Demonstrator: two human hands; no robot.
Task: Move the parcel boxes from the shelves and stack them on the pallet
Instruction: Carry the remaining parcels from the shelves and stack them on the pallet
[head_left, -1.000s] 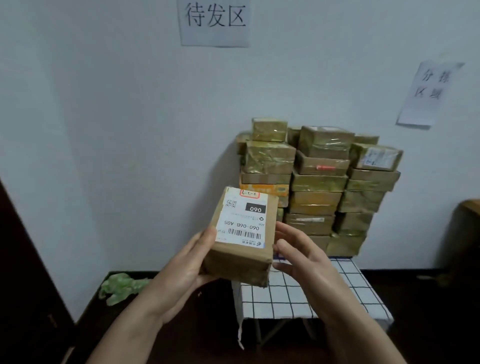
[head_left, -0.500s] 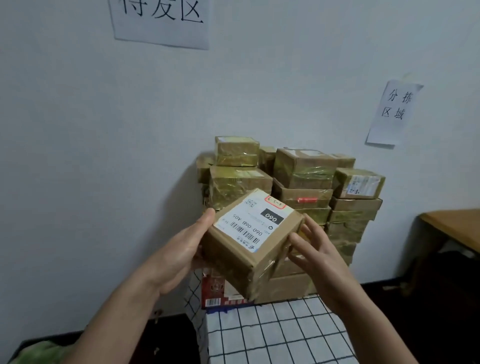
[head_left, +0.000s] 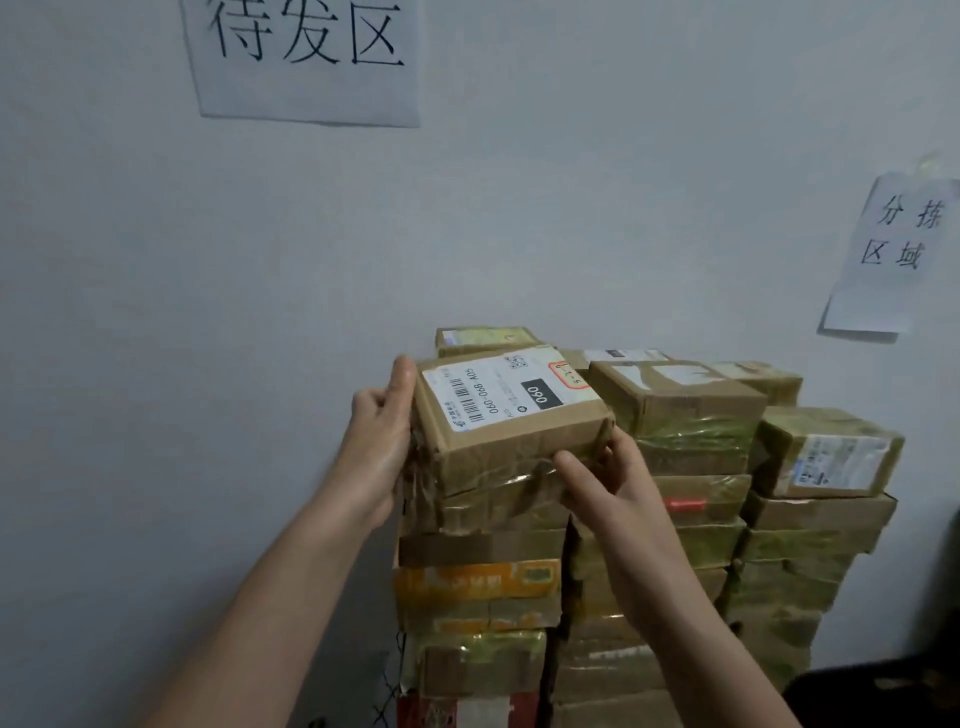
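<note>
Brown taped parcel stack (head_left: 675, 519) against the wall, many boxes already placed. Labelled parcel box (head_left: 506, 426) sits atop the left column, left hand (head_left: 382, 431) and right hand (head_left: 605, 475) clamping its sides; release pending, shelves unseen.

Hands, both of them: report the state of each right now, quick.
Left hand: closed on the left end of the labelled parcel box.
Right hand: closed on the same box at its front right corner.
</note>
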